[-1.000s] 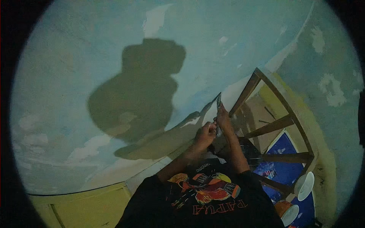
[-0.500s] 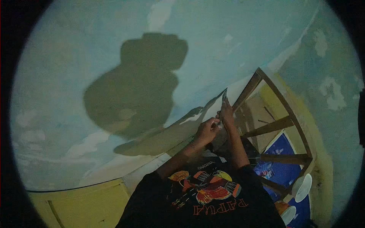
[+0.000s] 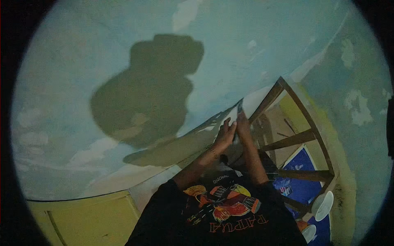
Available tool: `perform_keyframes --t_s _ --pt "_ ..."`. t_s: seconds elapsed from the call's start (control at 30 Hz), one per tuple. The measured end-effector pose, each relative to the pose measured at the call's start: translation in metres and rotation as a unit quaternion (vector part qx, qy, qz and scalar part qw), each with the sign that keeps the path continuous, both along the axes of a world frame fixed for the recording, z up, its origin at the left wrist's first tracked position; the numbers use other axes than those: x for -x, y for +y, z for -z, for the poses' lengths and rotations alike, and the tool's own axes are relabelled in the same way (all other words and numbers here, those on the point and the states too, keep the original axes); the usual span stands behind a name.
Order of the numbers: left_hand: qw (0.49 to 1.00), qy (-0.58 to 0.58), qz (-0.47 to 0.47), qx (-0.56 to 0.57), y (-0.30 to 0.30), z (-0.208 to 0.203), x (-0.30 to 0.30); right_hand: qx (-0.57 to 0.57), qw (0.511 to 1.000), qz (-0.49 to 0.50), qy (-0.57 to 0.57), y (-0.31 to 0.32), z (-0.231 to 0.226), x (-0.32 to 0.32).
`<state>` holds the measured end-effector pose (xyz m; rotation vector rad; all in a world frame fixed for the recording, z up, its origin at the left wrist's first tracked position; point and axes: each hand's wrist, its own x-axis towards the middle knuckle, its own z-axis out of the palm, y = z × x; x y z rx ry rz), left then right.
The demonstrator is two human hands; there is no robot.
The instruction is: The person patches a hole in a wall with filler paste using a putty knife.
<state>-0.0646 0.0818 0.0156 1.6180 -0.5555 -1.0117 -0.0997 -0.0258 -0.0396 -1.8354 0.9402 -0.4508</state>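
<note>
My right hand is closed around a putty knife, its flat grey blade pointing up against the pale strip of wall. Most of the handle is hidden in the fingers. Close beside it, my left hand has its fingers stretched upward and apart, and nothing shows in it. The two hands are side by side, and I cannot tell whether they touch. Behind them rises the blue-green wall, marked with whitish patches and a large shadow.
A dark wooden ladder-like frame leans at the right, close to my right arm. Below it lie a blue sheet, a white tub and another white container. A yellow panel stands at the lower left.
My left hand has gone from bent, gathered fingers to stretched ones, moving slightly up and left. My right hand with the putty knife has shifted a little left and down.
</note>
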Motion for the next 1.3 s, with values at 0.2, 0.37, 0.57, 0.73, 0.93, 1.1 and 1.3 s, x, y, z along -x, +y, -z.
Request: perform_keyframes --t_s 0.2,0.37,0.57,0.73,0.93,1.1,1.3 --pt "0.991 0.121 0.061 0.009 -0.007 -0.002 0.015 -0.048 0.999 -0.004 0.016 -0.015 -0.010 0.003" --pt "0.990 0.125 0.061 0.008 -0.015 -0.001 0.023 0.090 0.995 -0.041 0.018 -0.005 -0.020 0.017" --pt "0.986 0.145 0.085 0.007 -0.022 0.019 0.013 0.049 0.998 0.015 -0.030 -0.014 -0.020 0.007" --pt "0.989 0.129 0.072 0.028 -0.031 0.019 0.020 0.189 0.976 -0.083 0.071 -0.015 -0.020 0.019" --pt "0.982 0.180 0.062 0.003 -0.032 0.007 0.021 0.100 0.995 -0.020 0.015 -0.011 -0.026 0.020" --pt "0.982 0.171 0.015 0.083 -0.037 0.041 0.015 0.110 0.993 -0.022 -0.037 -0.007 -0.018 0.014" --pt "0.987 0.153 0.049 -0.016 -0.030 0.028 0.005 -0.045 0.999 0.020 0.020 -0.013 -0.024 0.003"
